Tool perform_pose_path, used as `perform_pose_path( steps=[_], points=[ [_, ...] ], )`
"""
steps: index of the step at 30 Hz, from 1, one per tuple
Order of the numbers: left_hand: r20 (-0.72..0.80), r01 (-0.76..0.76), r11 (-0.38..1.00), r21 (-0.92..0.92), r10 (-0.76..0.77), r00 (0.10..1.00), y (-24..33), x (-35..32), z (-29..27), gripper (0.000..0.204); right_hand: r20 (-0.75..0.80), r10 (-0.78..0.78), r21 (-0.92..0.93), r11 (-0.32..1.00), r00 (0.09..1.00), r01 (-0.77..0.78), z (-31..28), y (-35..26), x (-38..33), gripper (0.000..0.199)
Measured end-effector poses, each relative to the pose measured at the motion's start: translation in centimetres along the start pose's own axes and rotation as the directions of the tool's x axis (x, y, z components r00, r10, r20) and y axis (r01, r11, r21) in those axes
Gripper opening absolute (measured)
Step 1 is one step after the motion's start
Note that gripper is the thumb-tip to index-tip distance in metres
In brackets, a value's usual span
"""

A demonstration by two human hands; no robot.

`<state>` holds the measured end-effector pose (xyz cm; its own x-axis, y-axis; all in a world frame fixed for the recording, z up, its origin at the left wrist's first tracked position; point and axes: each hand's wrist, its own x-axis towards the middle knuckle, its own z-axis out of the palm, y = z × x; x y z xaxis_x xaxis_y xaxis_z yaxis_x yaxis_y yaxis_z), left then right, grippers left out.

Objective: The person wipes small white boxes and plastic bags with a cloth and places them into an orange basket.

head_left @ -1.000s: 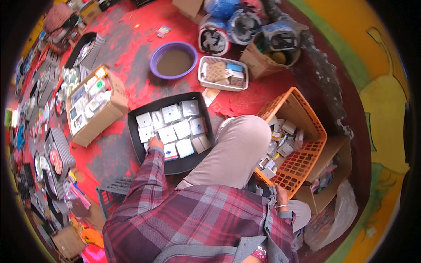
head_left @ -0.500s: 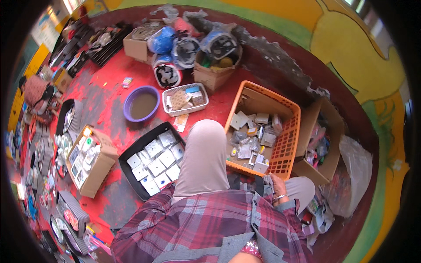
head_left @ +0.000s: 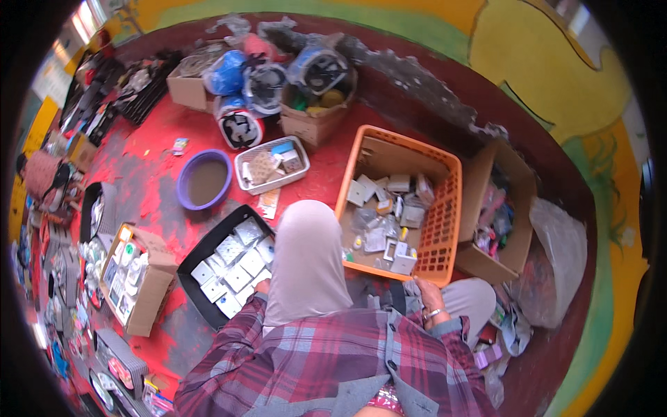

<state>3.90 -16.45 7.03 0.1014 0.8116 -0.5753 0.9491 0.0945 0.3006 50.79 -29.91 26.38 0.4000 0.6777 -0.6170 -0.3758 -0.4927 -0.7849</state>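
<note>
My left hand [head_left: 262, 285] shows only in part, past my knee, over the near right side of a black tray [head_left: 186, 267]. Rows of small white boxes [head_left: 237, 278] fill that tray, and the hand is at the nearest of them; its fingers are hidden. My right hand [head_left: 432, 300], with a bangle on the wrist, is closed beside my right knee, just below the near corner of an orange basket [head_left: 445, 260]. What it holds, if anything, cannot be made out. Inside the basket lie small white boxes [head_left: 411, 217], clear plastic wrapping [head_left: 364, 218] and loose bits.
Ahead stand a white basket [head_left: 267, 186] and a purple basin [head_left: 182, 198] of murky water. A carton of packaged items [head_left: 154, 278] is at left. Wrapped helmets [head_left: 240, 128] lie at the wall; an open carton [head_left: 517, 260] and plastic bag [head_left: 564, 243] stand right.
My left hand has come into view at the black tray's near right side. My right hand stays by the orange basket's corner. The whole view has shifted slightly.
</note>
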Motion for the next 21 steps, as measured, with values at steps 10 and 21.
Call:
perform_pose_path(
  steps=[10, 21],
  points=[
    [-0.437, 0.106, 0.977, -0.183, -0.178, 0.882, 2.8, 3.5, -3.8, 0.028, 0.014, 0.037, -0.106, 0.994, 0.999, -0.035, 1.5, -1.3, 0.3, 0.027],
    [-0.156, -0.12, 0.962, -0.247, 0.082, 0.984, 0.8, 10.0, -1.3, 0.035, 0.112, -0.08, 0.654, 0.757, 0.991, -0.013, 0.7, -7.4, -2.8, 0.042]
  ],
)
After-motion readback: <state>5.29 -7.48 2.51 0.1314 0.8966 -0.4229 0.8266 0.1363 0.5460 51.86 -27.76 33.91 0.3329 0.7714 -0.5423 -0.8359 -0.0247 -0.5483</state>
